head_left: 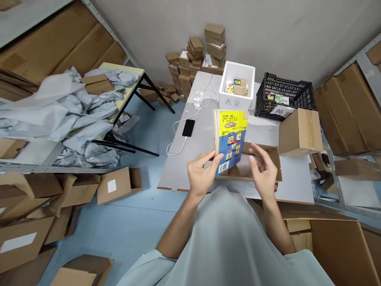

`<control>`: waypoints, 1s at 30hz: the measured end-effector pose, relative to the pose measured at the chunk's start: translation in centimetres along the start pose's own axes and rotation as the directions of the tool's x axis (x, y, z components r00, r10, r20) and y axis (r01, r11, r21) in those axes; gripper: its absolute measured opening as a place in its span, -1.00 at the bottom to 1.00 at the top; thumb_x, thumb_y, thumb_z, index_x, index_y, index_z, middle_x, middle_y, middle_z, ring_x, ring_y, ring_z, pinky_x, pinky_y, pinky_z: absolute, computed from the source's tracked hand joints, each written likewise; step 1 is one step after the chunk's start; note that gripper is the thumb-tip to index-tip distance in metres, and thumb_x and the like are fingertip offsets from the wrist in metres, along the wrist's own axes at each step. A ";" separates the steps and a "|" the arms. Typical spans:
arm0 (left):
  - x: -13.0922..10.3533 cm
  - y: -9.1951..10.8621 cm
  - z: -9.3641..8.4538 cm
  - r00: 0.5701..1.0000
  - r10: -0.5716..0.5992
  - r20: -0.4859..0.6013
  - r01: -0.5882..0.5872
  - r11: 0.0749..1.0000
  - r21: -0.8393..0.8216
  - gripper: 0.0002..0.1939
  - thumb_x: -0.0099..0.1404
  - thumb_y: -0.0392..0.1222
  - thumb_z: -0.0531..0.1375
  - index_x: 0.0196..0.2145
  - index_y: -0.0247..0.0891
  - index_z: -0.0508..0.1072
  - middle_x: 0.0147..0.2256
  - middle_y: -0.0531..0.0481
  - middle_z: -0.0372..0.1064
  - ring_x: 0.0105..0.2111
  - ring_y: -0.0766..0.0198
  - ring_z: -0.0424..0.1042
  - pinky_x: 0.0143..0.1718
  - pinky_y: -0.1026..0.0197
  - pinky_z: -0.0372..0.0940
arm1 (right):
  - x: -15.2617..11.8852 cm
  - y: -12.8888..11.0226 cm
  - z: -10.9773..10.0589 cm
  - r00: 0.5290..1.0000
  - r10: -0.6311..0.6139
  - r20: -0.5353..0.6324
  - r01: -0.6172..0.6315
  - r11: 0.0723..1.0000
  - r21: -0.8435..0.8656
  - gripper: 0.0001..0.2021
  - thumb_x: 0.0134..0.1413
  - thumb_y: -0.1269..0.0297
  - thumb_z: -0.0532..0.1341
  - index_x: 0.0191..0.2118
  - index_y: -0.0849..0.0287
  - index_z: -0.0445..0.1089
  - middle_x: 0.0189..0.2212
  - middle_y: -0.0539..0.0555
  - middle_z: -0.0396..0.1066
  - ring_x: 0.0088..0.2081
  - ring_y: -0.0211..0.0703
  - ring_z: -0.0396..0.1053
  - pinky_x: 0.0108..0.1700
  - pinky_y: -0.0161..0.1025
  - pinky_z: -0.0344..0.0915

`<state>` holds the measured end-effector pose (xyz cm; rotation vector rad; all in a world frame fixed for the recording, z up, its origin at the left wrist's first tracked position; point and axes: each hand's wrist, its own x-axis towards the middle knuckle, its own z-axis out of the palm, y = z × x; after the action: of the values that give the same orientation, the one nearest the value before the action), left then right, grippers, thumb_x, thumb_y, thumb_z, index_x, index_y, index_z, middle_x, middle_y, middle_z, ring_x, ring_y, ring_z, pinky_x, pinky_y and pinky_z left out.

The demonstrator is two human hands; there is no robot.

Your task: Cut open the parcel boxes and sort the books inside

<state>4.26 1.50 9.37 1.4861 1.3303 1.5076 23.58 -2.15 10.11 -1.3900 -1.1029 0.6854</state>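
Observation:
A book [231,139] with a yellow and blue cover and a barcode stands upright in front of me. My left hand [203,174] pinches its lower left corner by the spine side. To the right of the book, my right hand [263,171] is raised with its fingers apart and holds nothing. Beneath both lies an open cardboard box [275,163] on the grey table [178,169]; the book and my hands hide part of its inside. A small dark and red object by the right wrist is mostly covered.
Behind the book stand a white foam box [236,104] with small packs, a black plastic crate [287,89] and a closed carton [300,133]. A phone [188,128] with a white cable lies left. Cardboard boxes [114,184] cover the floor at left; a large open carton [336,246] sits right.

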 end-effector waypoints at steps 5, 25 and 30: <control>-1.0 -0.5 1.8 0.824 0.566 0.037 -0.565 0.813 0.138 -0.61 0.53 -0.34 0.41 0.24 -0.07 0.71 0.03 -0.09 0.77 -0.15 0.10 0.77 -0.10 0.06 0.64 | -2.1 -2.1 2.9 0.984 0.034 0.178 -0.053 0.993 0.106 -0.54 0.30 -0.05 0.53 0.20 0.02 0.64 0.20 0.19 0.68 0.16 0.11 0.69 0.14 -0.03 0.71; -4.0 1.5 2.3 0.873 0.337 0.352 -0.402 0.906 0.132 -0.85 0.63 -0.24 0.28 0.00 -0.12 0.69 0.51 -0.16 0.36 0.49 -0.05 0.33 0.45 -0.26 0.38 | -0.6 -0.6 4.4 0.899 0.407 0.160 -0.431 0.761 0.486 -0.66 0.17 -0.12 0.52 -0.18 0.02 0.59 -0.20 0.03 0.67 -0.17 -0.09 0.57 -0.08 -0.18 0.53; -4.3 1.6 2.6 0.882 0.334 0.333 -0.397 0.907 0.141 -0.88 0.57 -0.29 0.31 -0.06 -0.14 0.66 0.48 -0.19 0.40 0.49 -0.07 0.34 0.44 -0.27 0.38 | -0.7 -0.6 4.2 0.900 0.404 0.164 -0.432 0.775 0.462 -0.63 0.18 -0.17 0.50 -0.18 0.02 0.57 -0.22 0.03 0.66 -0.17 -0.07 0.55 -0.15 -0.19 0.50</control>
<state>7.76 -2.36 9.08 2.1063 1.0844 1.3145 19.41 -1.06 9.92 -1.1743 -0.5864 1.2435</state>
